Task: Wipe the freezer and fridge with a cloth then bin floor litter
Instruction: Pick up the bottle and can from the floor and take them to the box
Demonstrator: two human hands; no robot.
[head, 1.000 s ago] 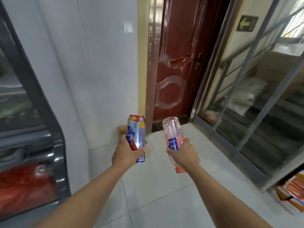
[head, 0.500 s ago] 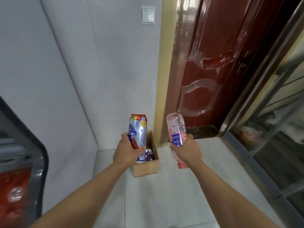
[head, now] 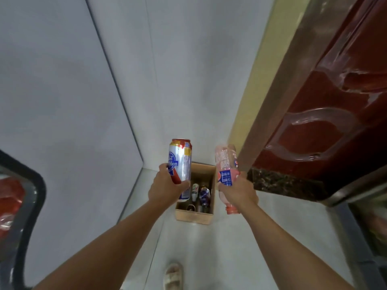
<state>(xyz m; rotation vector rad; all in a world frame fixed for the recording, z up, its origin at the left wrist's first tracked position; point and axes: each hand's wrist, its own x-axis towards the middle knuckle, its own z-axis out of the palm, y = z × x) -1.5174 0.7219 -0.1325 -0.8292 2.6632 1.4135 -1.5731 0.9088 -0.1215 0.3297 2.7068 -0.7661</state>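
I note the cardboard box [head: 195, 216] on the floor directly below and between both grips, cans already inside. My left hand [head: 166, 188] is clenched around the upright beer can [head: 180, 162]. My right hand [head: 237, 192] grasps the pink bottle [head: 226, 164] inverted (cap end down), beside the box's right wall.

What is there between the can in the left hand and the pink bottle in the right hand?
In the head view, between the can and pink bottle shows the open cardboard box on the floor below, holding discarded cans.
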